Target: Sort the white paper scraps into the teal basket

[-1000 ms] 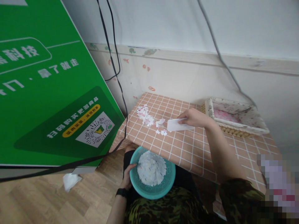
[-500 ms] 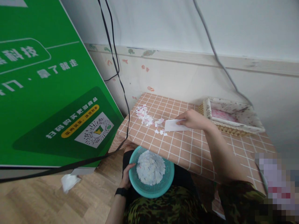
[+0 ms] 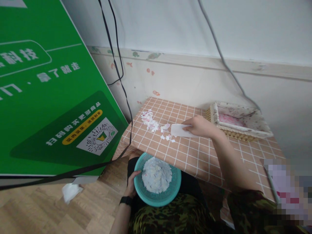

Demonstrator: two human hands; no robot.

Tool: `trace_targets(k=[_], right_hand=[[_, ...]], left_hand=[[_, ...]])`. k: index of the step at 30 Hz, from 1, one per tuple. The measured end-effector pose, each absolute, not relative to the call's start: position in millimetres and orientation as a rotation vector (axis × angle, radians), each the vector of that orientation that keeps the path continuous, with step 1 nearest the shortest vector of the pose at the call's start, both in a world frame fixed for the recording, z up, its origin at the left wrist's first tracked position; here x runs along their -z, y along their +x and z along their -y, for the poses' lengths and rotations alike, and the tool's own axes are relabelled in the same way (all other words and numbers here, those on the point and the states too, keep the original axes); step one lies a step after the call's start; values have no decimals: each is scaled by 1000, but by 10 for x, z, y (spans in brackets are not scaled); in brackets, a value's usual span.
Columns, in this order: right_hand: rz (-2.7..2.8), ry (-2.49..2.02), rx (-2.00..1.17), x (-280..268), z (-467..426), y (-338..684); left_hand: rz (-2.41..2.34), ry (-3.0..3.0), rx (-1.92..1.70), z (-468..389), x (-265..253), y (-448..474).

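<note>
My left hand (image 3: 132, 182) grips the left rim of a teal plastic basket (image 3: 176, 182) on my lap, beneath the table's front edge. A heap of small white paper scraps (image 3: 156, 175) fills its middle. Over the table, my right hand (image 3: 198, 126) pinches a flat white card (image 3: 179, 130) between thumb and fingers. Just left of the card's end, loose paper bits (image 3: 168, 137) lie on the checked cloth. Farther left is a bigger pile of white and pinkish paper scraps (image 3: 151, 122).
A lined wicker basket (image 3: 241, 131) with pink material inside stands at the table's (image 3: 195, 156) back right. On the left rises a green panel (image 3: 53, 113), with a black cable (image 3: 128, 104) hanging before it. A white crumpled item (image 3: 71, 192) lies on the floor.
The view has shifted very slightly. My right hand and the card are almost where they were, beside the paper bits; my left hand keeps its hold on the teal basket.
</note>
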State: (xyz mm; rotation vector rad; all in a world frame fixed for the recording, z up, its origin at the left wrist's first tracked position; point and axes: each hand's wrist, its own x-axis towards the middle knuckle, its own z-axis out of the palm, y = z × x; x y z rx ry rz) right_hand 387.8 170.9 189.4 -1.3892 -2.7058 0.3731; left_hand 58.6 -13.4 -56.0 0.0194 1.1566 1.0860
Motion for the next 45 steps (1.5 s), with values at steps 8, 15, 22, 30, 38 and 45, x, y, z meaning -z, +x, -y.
trace_targets(k=[8, 15, 22, 30, 38, 45], right_hand=[[2728, -1394, -294, -1901, -1721, 3883], [2734, -1310, -383, -1908, -1626, 3732], [2747, -1386, -241, -1892, -1630, 3789], [2740, -1375, -207, -1886, -1598, 3762], [2701, -1449, -65, -1894, -1632, 3836], [2473, -1617, 109, -1664, -1196, 3924]], left_hand=[[-1123, 15, -1047, 151, 611, 566], [-1141, 28, -1070, 137, 578, 590], [-1145, 37, -1067, 146, 575, 572], [-1144, -3, -1055, 137, 571, 586], [-1094, 31, -1058, 157, 640, 559], [-1173, -5, -1117, 132, 614, 567]])
